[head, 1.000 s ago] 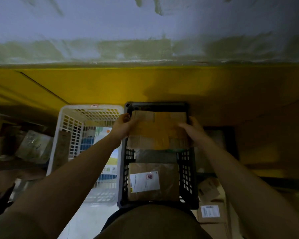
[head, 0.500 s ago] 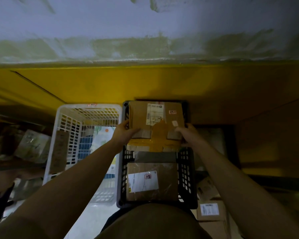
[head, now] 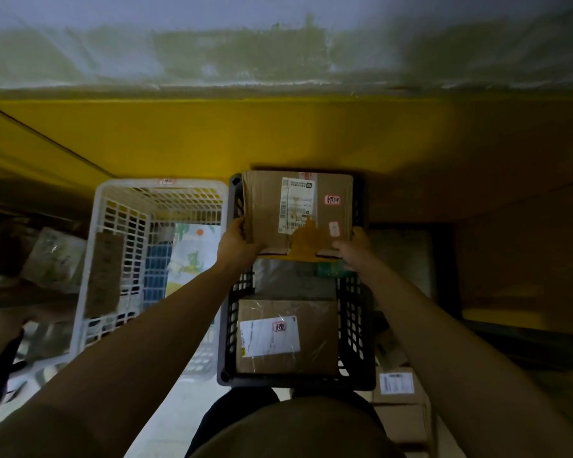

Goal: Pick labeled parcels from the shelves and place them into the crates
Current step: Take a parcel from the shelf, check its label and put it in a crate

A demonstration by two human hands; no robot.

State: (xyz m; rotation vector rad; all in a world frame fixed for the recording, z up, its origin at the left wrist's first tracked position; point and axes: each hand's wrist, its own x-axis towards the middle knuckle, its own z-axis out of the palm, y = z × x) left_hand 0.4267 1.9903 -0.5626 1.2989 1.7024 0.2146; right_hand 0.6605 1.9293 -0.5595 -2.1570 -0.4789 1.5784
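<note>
A brown cardboard parcel [head: 265,209] with a white shipping label and small red stickers lies label-up over the far end of the black crate [head: 356,325]. My left hand [head: 237,241] grips its near left corner and my right hand [head: 353,247] grips its near right corner. Lower in the same crate sits another brown parcel [head: 315,345] with a white label, and a grey bag [head: 291,279] lies between the two.
A white crate [head: 113,226] with colourful packets stands to the left of the black one. A yellow shelf board [head: 278,137] runs across behind both crates. Labelled boxes [head: 397,385] sit at the lower right, and wrapped parcels [head: 50,256] lie at the far left.
The parcel has been turned over between my hands, from its taped underside to its labelled face, and it now lies flatter over the crate's far end.
</note>
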